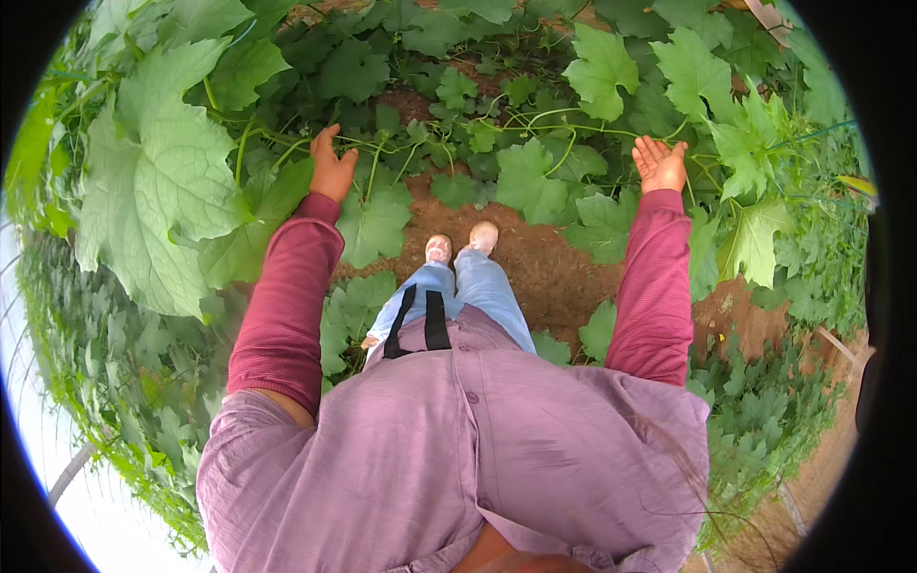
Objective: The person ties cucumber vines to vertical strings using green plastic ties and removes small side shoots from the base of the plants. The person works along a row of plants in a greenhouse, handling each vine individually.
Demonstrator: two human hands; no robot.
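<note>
A long green vine stem [594,129] with tendrils runs across in front of me, between my two hands. At its left part my left hand [334,165] is raised with thumb and fingers apart, beside the stem and leaf stalks. My right hand [660,163] lies palm up under the stem's right part, its fingers spread; whether it touches the stem is unclear. Lobed leaves hang from the vine, one [530,179] between the hands and a very large one [154,172] to the left of my left hand.
Dense climbing foliage [809,251] stands on the right, with thin green strings among it. More leafy plants grow at the left and behind me. Brown soil [544,286] shows around my feet. A pale pole [70,473] is at the lower left.
</note>
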